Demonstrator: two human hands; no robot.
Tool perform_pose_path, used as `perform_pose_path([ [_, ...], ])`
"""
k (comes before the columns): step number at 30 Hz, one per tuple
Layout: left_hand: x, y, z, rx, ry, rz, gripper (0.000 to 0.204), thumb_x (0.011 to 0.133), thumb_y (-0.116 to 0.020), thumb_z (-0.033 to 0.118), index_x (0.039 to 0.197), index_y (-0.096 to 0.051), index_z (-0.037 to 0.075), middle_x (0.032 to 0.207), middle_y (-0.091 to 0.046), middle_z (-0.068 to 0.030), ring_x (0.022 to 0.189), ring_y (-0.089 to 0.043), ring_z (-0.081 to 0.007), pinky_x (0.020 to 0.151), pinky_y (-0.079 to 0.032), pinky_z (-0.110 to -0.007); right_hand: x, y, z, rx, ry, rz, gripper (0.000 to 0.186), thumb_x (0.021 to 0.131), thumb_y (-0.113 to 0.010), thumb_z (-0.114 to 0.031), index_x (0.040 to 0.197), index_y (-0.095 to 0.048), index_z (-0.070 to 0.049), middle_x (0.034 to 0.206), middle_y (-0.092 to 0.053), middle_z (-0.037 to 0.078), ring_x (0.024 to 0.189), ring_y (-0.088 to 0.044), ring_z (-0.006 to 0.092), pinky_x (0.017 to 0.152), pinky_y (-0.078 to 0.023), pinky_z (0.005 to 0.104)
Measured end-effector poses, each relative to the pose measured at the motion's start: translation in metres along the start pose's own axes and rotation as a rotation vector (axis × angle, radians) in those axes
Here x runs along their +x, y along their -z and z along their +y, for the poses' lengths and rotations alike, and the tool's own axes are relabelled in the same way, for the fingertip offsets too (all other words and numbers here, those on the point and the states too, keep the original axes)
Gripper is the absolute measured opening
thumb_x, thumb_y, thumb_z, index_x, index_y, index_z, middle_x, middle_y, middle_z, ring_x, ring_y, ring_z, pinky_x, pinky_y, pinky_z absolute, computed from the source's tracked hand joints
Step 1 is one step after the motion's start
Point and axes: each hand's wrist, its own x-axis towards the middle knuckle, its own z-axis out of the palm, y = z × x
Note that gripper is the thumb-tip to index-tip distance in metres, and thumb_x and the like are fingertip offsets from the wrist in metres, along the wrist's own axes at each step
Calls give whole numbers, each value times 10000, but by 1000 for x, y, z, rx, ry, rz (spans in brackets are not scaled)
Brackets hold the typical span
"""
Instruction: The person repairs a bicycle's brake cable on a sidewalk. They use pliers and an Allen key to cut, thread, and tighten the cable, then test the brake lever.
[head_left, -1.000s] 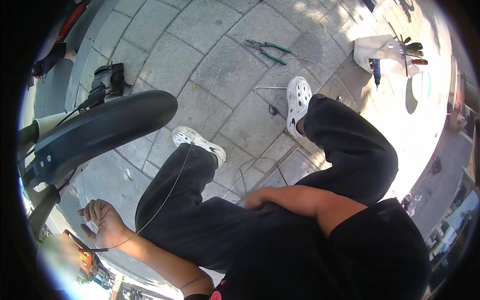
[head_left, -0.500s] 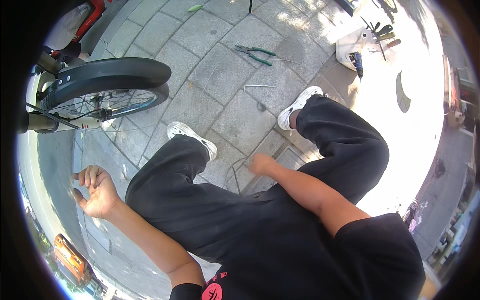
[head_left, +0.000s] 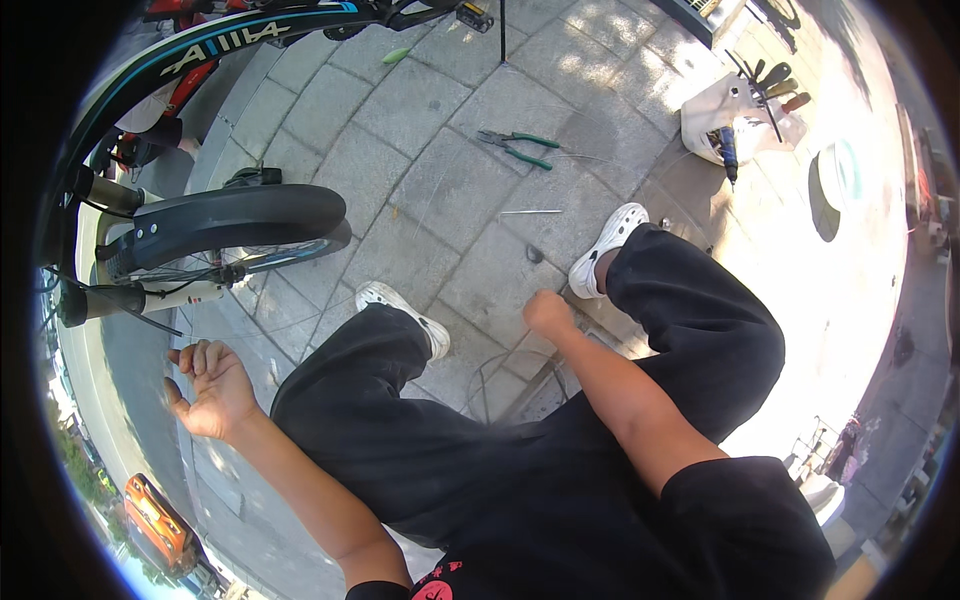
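My left hand point(head_left: 210, 390) is open with loosely curled fingers, below the bicycle's front fork point(head_left: 100, 300). A dark cable housing point(head_left: 165, 322) ends just above it, with a faint thin wire near the fingertips. My right hand point(head_left: 548, 315) is closed between my knees, above dark cable loops point(head_left: 480, 385) on the paving; what it holds, if anything, is too small to make out. Beyond it lie green-handled pliers point(head_left: 530, 152) and a thin metal rod point(head_left: 530, 212). The front wheel's black tyre point(head_left: 240, 210) is at the left.
At the upper right stands a white container of tools point(head_left: 700, 145), a blue-and-black tool point(head_left: 728, 150) at its side. My feet in white clogs point(head_left: 610, 240) rest on the paving. Another red bicycle point(head_left: 185, 90) is at the upper left; an orange car point(head_left: 150, 510) is at the lower left.
My right hand has risen from my lap, forward between my knees. My left hand has moved up; the cable earlier draped across it no longer crosses the forearm. More of the bicycle frame shows.
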Motion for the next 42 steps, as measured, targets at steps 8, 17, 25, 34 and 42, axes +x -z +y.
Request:
perform_pose_path([
  [8, 13, 6, 9, 74, -53, 57, 360, 957, -613, 254, 1207, -569, -1, 876, -449, -44, 739, -388, -180, 652, -313, -336, 69, -14, 27, 149, -177, 44, 354, 908, -596, -245, 1111, -745, 4, 1238, -711, 291, 1191, -674, 457, 1018, -543, 495],
  [17, 9, -3, 11, 51, -67, 50, 348, 958, -605, 232, 1213, -557, 1, 873, -427, -33, 735, -392, -174, 644, -312, -330, 37, -21, 26, -268, 91, -114, 328, 911, -567, -190, 1070, -738, 41, 1144, -730, 314, 1072, -730, 445, 924, -583, 502],
  [25, 7, 8, 10, -64, 25, 4, 340, 957, -649, 326, 1132, -637, 34, 850, -513, -13, 679, -408, -147, 608, -330, -307, 0, -14, 11, -402, 135, -111, 361, 929, -572, -188, 1201, -731, -12, 1262, -725, 250, 1201, -700, 405, 1019, -559, 488],
  [34, -8, 31, 24, -207, -38, 83, 368, 988, -595, 413, 1109, -648, 69, 814, -563, -13, 667, -468, -186, 601, -363, -338, -33, -2, 8, -635, 296, -56, 349, 935, -544, -213, 1173, -740, -50, 1245, -731, 243, 1190, -701, 405, 1023, -551, 502],
  [42, -68, 44, 0, -147, 153, 151, 367, 993, -583, 454, 1056, -669, 103, 801, -566, -5, 651, -501, -185, 614, -395, -340, -48, -5, 10, -758, 443, 1, 337, 917, -569, -251, 1123, -751, -56, 1184, -739, 257, 1132, -701, 441, 990, -552, 526],
])
